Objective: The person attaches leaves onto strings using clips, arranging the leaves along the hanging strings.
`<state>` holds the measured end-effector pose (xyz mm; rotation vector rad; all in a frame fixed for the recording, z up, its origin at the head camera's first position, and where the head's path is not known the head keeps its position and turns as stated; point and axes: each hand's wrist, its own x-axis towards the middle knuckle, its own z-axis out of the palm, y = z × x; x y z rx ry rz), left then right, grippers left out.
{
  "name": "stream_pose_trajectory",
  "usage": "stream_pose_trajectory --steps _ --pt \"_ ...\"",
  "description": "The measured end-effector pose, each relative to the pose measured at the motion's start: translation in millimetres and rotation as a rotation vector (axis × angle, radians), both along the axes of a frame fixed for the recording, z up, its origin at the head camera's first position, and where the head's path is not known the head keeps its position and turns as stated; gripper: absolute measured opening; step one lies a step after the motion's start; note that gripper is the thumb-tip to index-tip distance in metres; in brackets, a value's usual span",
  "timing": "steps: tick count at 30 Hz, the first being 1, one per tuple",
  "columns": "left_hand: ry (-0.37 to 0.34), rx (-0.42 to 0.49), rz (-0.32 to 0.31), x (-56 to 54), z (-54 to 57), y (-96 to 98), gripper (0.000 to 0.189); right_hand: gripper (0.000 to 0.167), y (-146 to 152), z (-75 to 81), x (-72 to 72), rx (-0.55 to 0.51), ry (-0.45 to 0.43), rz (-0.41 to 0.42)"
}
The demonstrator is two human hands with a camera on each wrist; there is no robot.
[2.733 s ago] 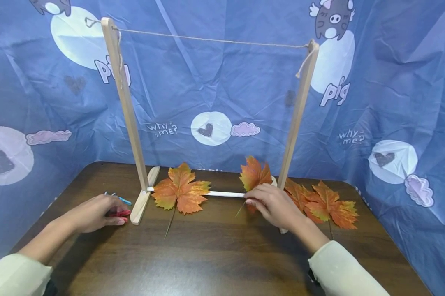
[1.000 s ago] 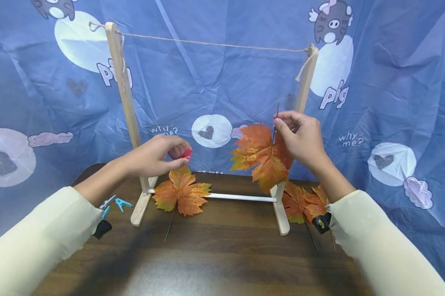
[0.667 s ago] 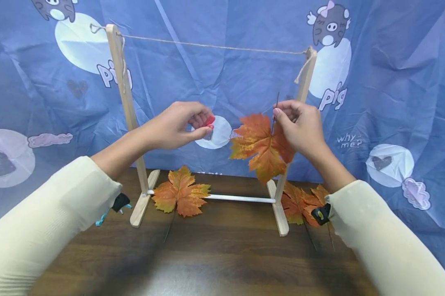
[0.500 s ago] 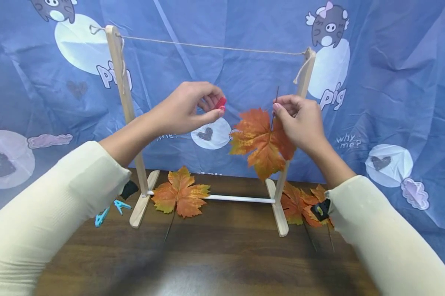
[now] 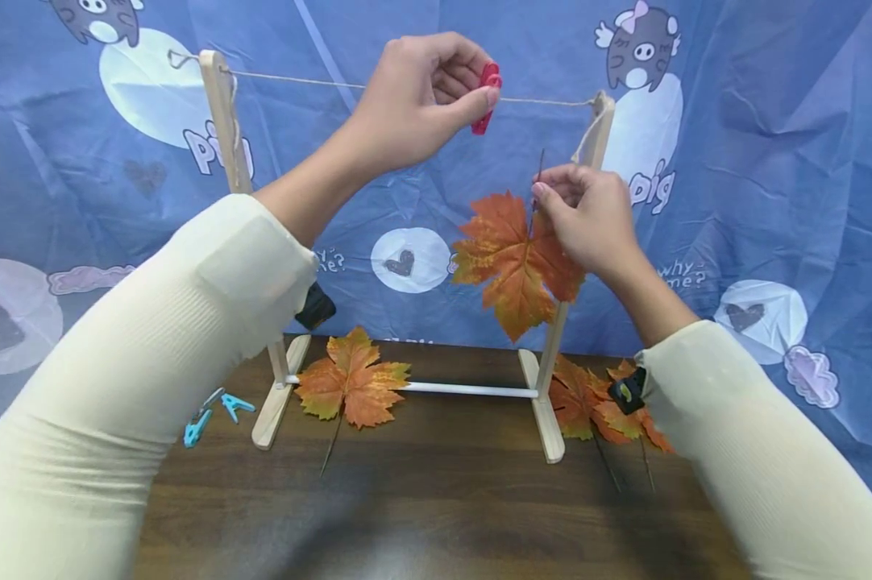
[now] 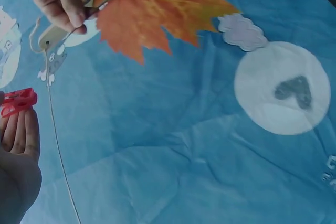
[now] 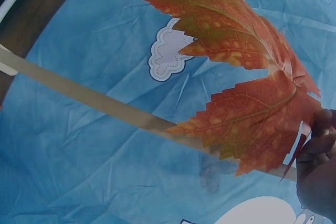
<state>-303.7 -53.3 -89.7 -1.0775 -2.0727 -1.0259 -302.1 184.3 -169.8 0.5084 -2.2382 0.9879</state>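
While the left hand (image 5: pixel 414 97) pinches a red clip (image 5: pixel 487 97) right at the string (image 5: pixel 298 78), the right hand (image 5: pixel 588 213) pinches the leaf (image 5: pixel 516 258) by its upright stem, just below the string.

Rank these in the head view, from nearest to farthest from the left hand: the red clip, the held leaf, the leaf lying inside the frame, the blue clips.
1. red clip, pinched in the left hand at the string.
2. held leaf, below and right.
3. leaf lying inside the frame, on the table.
4. blue clips, far lower left.
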Motion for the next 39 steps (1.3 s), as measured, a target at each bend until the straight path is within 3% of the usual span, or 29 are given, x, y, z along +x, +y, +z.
stream_pose_trajectory --steps 11,25,39 --pt "0.035 0.102 0.067 -17.5 18.1 26.7 0.027 0.021 -7 7.3 -3.9 0.014 0.012 0.038" --pt "-0.124 0.086 0.143 -32.9 17.5 51.7 0.028 0.022 -6 9.9 -4.6 -0.015 -0.055 0.061" --pt "-0.214 0.094 0.130 -36.4 15.5 53.9 0.029 0.023 -3 8.9 -6.8 0.060 -0.087 0.044"
